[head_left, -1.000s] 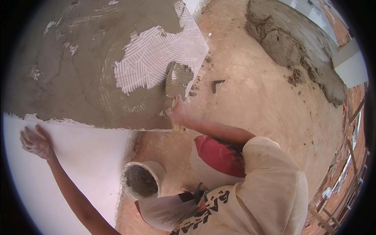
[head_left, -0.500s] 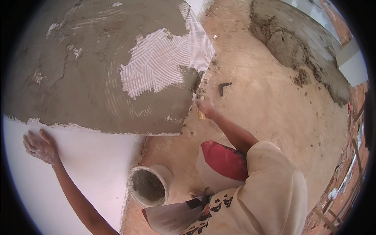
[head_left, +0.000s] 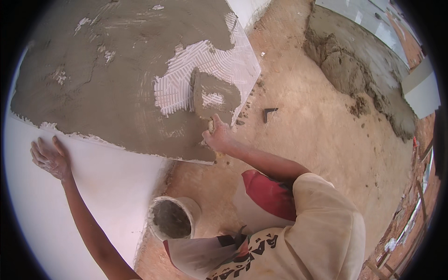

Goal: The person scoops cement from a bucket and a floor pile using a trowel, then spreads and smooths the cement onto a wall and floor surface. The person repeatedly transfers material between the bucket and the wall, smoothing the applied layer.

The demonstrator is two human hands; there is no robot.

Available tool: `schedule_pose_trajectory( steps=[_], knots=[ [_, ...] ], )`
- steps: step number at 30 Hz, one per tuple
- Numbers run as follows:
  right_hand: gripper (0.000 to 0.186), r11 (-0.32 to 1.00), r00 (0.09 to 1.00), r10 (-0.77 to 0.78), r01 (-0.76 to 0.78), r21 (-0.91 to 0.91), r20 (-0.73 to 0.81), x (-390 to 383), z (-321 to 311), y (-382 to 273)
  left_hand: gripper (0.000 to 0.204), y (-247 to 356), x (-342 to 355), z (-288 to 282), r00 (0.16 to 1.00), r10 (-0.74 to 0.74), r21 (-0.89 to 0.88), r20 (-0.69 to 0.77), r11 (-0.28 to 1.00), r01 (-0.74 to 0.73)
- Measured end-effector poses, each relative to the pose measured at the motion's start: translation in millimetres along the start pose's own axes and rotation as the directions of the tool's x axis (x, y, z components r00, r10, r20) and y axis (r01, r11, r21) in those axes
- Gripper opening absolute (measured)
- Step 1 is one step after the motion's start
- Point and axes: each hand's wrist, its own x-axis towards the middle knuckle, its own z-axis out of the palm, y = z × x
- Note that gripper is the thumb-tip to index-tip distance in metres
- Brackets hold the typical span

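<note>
My right hand (head_left: pixel 217 135) is closed around the wooden handle of a trowel (head_left: pixel 211 126). Its mortar-smeared blade lies over the ridged pale back of a large tile (head_left: pixel 249 70), near the right edge. Wet grey mortar (head_left: pixel 107 93) covers most of that back, leaving a bare ridged patch at the upper right. My left hand (head_left: pixel 50 157), dusty with mortar, has its fingers spread on a smooth white surface (head_left: pixel 107 182), close below the tile's near edge. It holds nothing.
A bucket (head_left: pixel 195 212) with grey mortar inside stands near my body. Farther right, a mound of wet mortar (head_left: pixel 347 70) lies on the tan floor (head_left: pixel 298 140). A small black angled piece (head_left: pixel 269 115) sits beside a thin string line. Wooden sticks (head_left: pixel 422 200) lie at the far right.
My right hand and the trowel have moved left from the tile's edge onto its back, laying fresh mortar over part of the ridged patch. My left hand stays nearly in place.
</note>
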Motion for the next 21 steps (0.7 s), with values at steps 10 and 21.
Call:
schedule_pose_trajectory(
  steps=[10, 21],
  knots=[
    [0.048, 0.912, 0.944, 0.237, -0.297, 0.282, 0.228, 7.5, -21.7, -20.2, 0.056, 0.3, -1.7, -12.0, 0.999, -0.049, 0.002, 0.025, 0.999, 0.048],
    [0.046, 0.991, 0.946, -0.129, 0.135, -0.001, 0.296, -39.6, 26.3, 70.3, 0.054, 0.5, -0.9, -3.9, 0.999, -0.034, 0.003, 0.007, 0.999, 0.034]
  ],
)
